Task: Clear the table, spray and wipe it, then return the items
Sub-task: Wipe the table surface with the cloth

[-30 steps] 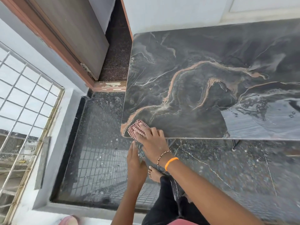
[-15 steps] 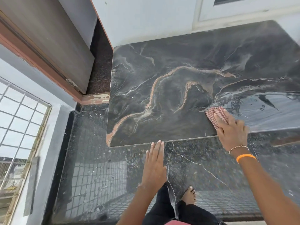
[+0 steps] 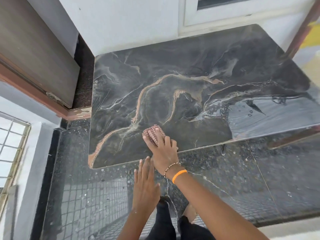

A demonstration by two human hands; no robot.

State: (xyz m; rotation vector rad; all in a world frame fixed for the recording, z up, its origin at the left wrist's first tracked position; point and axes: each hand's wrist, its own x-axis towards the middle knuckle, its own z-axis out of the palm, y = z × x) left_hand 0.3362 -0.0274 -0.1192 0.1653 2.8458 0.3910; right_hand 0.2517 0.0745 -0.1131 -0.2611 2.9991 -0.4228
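Note:
A dark marble-patterned table (image 3: 173, 75) with orange veins fills the middle of the view. A wet, shiny streaked patch covers its right side. My right hand (image 3: 161, 151) presses a folded red-and-white checked cloth (image 3: 153, 134) flat on the tabletop near the front edge, left of centre. My left hand (image 3: 145, 186) hovers flat with fingers together just off the front edge, below the cloth, holding nothing. An orange band and a bead bracelet sit on my right wrist.
A brown door (image 3: 34, 49) and its frame stand at the left. A white wall (image 3: 129, 19) and window frame back the table. A barred grille (image 3: 12, 146) is at the lower left. Dark speckled floor (image 3: 242, 179) lies in front; my feet show below.
My right hand swept the cloth from the front left corner to the right, then back left to the front middle. My left hand stayed near the front edge. The view shifted.

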